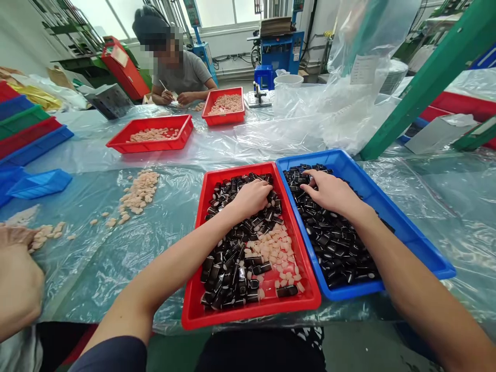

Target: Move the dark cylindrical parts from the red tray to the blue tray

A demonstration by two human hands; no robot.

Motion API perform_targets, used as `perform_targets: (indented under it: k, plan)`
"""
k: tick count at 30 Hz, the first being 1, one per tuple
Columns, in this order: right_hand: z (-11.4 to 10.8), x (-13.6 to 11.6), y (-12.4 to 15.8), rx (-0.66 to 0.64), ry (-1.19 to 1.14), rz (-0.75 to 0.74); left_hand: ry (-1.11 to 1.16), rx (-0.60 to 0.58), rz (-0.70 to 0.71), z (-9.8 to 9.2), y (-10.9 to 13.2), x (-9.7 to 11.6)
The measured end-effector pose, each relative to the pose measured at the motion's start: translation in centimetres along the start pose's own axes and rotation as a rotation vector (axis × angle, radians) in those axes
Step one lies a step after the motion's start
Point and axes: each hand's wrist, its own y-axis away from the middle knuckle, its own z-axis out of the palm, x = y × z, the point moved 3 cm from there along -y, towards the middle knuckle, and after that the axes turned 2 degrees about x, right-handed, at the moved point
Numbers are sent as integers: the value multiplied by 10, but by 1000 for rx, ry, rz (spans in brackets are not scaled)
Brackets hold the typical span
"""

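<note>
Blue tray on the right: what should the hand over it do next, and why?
Perhaps close the right hand lightly on one of the black pieces: its thumb and forefinger appear apart, low over the pile in the blue tray, with no clear grip visible. The left hand is at similar pieces in the red tray.

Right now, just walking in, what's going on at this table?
The near worker's left hand is down at the black parts in a red tray, which also holds pale pieces. The right hand is at more black parts in the blue tray. Whether either grips one is unclear. Across the table, a co-worker holds a thin white stick.
</note>
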Motion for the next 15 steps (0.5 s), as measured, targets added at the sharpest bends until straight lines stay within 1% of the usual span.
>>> perform_targets:
  k: [6, 9, 12, 14, 15]
  plan:
    - [-2, -4, 2, 40, -24, -34, 4, 28, -82, 2, -1, 1]
    - [-5, -8, 4, 68, -59, -58, 54, 69, -113, 1, -2, 1]
    - [-8, -15, 5, 127, -108, -84, 106, 151, -141, -6, -1, -1]
    - [-10, -20, 6, 176, -144, -100, 181, 245, -155, -15, 0, -2]
    - [-10, -23, 7, 200, -164, -110, 270, 309, -156, -20, 1, -1]
